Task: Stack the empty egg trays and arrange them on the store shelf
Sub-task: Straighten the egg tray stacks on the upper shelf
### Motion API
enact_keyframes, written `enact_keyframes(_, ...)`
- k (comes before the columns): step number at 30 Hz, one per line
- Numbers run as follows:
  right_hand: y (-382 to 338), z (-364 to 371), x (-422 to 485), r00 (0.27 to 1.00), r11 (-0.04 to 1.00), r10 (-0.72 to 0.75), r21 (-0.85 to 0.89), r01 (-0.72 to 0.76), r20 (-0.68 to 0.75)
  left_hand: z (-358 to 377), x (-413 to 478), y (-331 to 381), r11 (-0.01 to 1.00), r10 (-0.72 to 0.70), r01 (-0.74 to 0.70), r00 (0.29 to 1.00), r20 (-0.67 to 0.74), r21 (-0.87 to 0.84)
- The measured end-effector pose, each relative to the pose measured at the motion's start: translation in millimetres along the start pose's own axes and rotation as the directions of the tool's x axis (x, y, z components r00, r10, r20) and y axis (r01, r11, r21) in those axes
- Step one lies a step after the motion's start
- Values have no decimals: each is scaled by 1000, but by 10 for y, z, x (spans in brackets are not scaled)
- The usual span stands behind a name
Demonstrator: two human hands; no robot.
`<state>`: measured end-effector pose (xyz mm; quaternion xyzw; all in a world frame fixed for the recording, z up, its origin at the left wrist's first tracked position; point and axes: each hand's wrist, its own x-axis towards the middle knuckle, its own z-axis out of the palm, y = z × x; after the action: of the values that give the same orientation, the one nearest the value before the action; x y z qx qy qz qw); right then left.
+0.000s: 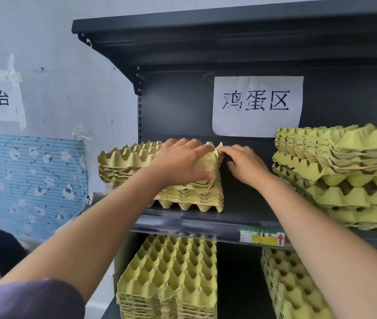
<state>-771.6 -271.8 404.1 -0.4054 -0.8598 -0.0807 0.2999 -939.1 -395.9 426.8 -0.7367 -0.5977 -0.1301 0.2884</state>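
The stack of yellow egg trays (189,196) sits on the left part of the dark middle shelf (206,223). The left hand (183,160) lies flat on the stack, fingers spread across the top, thumb pressed to the front side. The right hand (245,166) touches the stack's upper right corner with its fingertips, the fingers loosely bent. A taller tray pile (344,171) stands well apart to the right, under a paper sign (257,105). Two more tray stacks (169,272) fill the shelf below.
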Motion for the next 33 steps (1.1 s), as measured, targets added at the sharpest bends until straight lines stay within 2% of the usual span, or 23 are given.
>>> enact_keyframes(2, 137, 95, 9, 995, 999, -20, -41, 24, 97, -11, 96, 213, 995, 13, -16, 999, 41, 94)
enact_keyframes(5, 295, 204, 77, 991, 998, -45, -28, 49, 126, 60, 200, 471, 967, -92, 53, 985, 147, 251)
enact_keyframes(8, 367, 288, 178, 989, 995, -95, -17, 97, 111, 153, 222, 622, 926, -184, 136, 977, 106, 352)
enact_keyframes(14, 418, 366, 304, 983, 984, -172, 55, 168, 68, 129, 212, 636, 933, -190, 169, 981, 37, 319)
enact_keyframes(17, 434, 395, 371, 980, 980, -195, 41, 193, 48, 54, 170, 528, 926, -172, 168, 985, -20, 338)
enact_keyframes(20, 387, 411, 460, 978, 978, -208, 6, 208, 24, 40, 122, 476, 916, -178, 167, 984, -5, 366)
enact_keyframes(25, 194, 398, 507, 951, 958, -286, -42, 283, -119, 26, -2, 375, 888, -161, 153, 987, -18, 434)
enact_keyframes(30, 15, 320, 437, 895, 924, -380, -59, 377, -235, -146, -184, 203, 840, -250, 241, 967, -49, 486)
enact_keyframes(33, -158, 271, 384, 867, 909, -415, -84, 408, -277, -243, -311, 71, 837, -331, 299, 943, -10, 459)
